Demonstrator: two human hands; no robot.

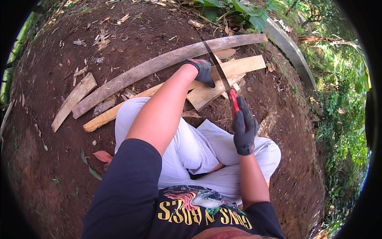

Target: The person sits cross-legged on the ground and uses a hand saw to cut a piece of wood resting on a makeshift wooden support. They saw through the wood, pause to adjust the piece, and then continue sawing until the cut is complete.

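Observation:
My right hand [243, 129], in a black glove, is closed around the red handle of a hand saw [217, 61]. The saw's long dark blade slants away to the upper left, crossing over a pale plank [242, 65] and a weathered grey-brown plank [159, 59] behind it. Just left of the blade, my gloved left hand [202, 71] grips the pale plank from above, its fingers partly hidden. Beneath the pale plank's right part lies a short wood block [205, 97]. Whether the teeth are in the wood cannot be made out.
My crossed legs [191, 147] in light grey trousers are close to the planks. A short board [74, 101] lies left on the brown soil [51, 159], with wood chips scattered beyond. Leafy plants [250, 12] and a curved concrete edge [292, 51] stand at the far right.

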